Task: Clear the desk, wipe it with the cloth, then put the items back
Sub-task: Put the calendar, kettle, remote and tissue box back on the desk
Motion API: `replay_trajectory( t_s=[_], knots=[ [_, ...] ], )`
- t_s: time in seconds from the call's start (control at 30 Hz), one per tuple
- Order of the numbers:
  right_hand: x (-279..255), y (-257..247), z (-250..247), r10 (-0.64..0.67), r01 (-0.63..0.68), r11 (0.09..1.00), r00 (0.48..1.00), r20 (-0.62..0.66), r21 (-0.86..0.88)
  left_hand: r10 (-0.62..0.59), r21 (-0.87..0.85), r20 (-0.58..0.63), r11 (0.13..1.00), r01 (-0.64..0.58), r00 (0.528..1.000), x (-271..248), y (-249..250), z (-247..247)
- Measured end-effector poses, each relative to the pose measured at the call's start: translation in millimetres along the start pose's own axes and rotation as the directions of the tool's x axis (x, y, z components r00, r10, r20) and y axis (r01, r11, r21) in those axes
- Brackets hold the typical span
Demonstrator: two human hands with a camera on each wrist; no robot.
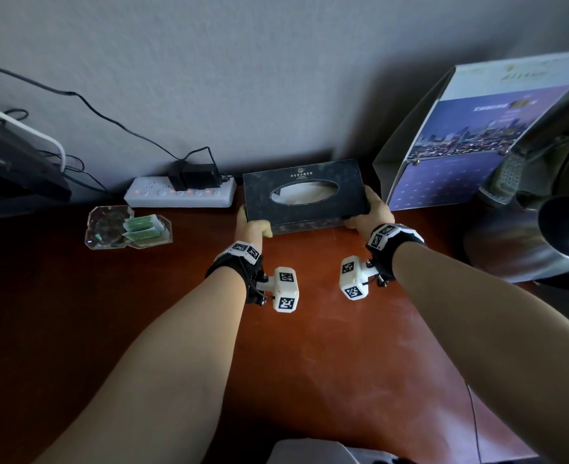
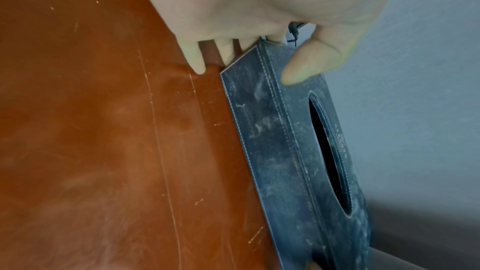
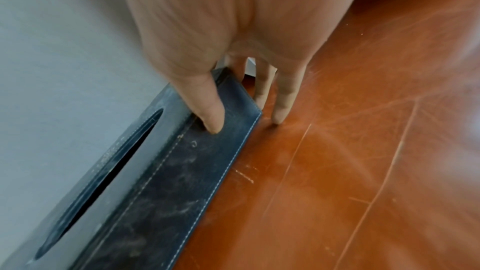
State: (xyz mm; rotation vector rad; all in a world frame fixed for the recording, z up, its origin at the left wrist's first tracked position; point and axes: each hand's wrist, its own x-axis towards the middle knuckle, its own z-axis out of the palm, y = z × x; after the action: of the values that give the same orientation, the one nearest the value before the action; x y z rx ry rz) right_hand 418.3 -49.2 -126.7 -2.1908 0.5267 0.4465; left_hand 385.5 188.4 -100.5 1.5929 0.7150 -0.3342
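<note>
A black leather tissue box (image 1: 304,192) with an oval slot sits at the back of the reddish-brown desk (image 1: 309,346), near the wall. My left hand (image 1: 251,224) grips its left end, thumb on the front face and fingers around the end. My right hand (image 1: 371,212) grips the right end the same way. The left wrist view has the thumb on the box (image 2: 285,141) and the fingers behind its end. In the right wrist view the thumb presses the box (image 3: 168,182) front while the fingers reach down to the desk. No cloth is in view.
A white power strip (image 1: 179,194) with plugs lies left of the box by the wall. A clear tray (image 1: 125,227) of green packets sits further left. A standing calendar card (image 1: 470,139), a telephone (image 1: 507,179) and a steel kettle (image 1: 527,246) crowd the right side.
</note>
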Motion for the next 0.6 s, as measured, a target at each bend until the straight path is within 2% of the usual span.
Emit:
replay_trajectory(
  t_s=[0.13,0.47,0.6],
  knots=[
    [1,1,1,-0.019,0.019,1.000,1.000,0.000,-0.021,0.005,0.025,0.014,1.000,-0.005,1.000,6,-4,0],
    [-3,2,2,-0.013,0.014,1.000,0.999,-0.029,0.017,-0.002,-0.018,-0.008,1.000,0.002,1.000,13,-7,1],
    [-5,0,1,-0.006,0.007,1.000,1.000,-0.024,0.014,0.031,-0.058,0.007,0.998,-0.031,0.999,9,-7,0]
  ],
)
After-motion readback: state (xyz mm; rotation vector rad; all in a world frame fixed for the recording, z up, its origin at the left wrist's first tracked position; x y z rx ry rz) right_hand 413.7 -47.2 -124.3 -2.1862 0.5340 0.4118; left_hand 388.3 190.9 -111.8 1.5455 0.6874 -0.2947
